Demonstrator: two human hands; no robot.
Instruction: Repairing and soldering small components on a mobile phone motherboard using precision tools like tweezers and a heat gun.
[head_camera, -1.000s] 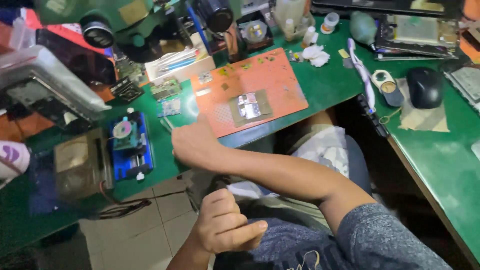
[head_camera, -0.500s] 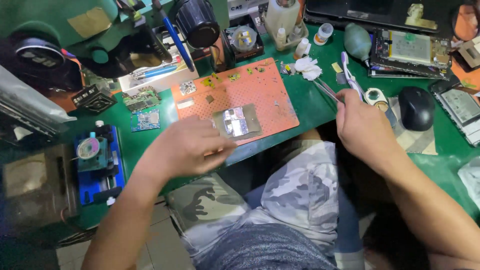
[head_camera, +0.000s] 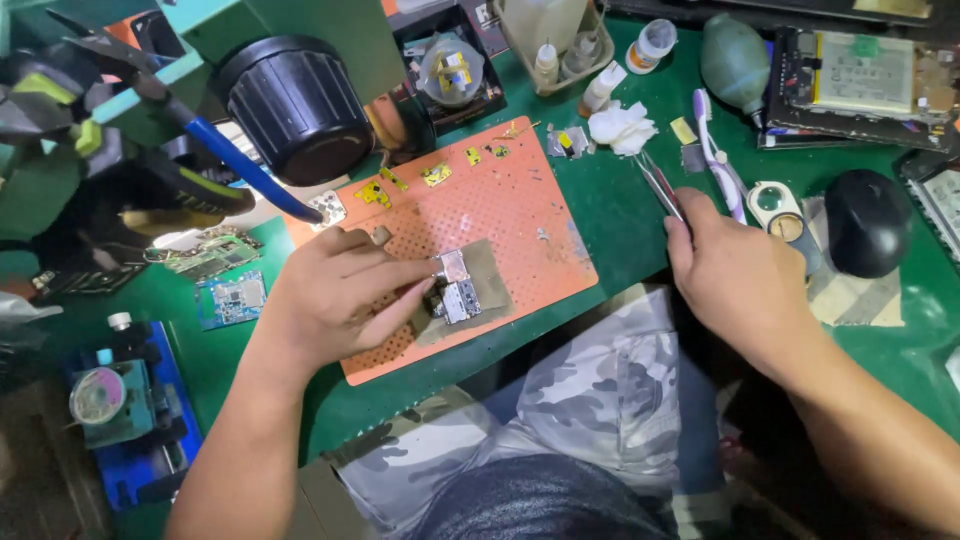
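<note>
Blue holder (head_camera: 130, 410): stood at the far left on the green bench (head_camera: 620, 215).
Loose boards (head_camera: 215, 275): lay left of the mat.
Left hand (head_camera: 330, 300): fingers pinched the small circuit board (head_camera: 455, 290) on the orange mat (head_camera: 480, 215).
Microscope head (head_camera: 295, 105): overhung the mat's left corner.
Right hand (head_camera: 740, 275): closed round tweezers (head_camera: 660, 185), tips near white wadding (head_camera: 622, 127).
Toothbrush (head_camera: 715, 155), mouse (head_camera: 865, 220): lay to the right.

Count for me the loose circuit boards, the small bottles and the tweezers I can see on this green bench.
Circuit boards: 3, namely the board under the left hand on the orange mat at, a green one and a blue one.
Small bottles: 3.
Tweezers: 1, in the right hand.
Total: 7
</note>
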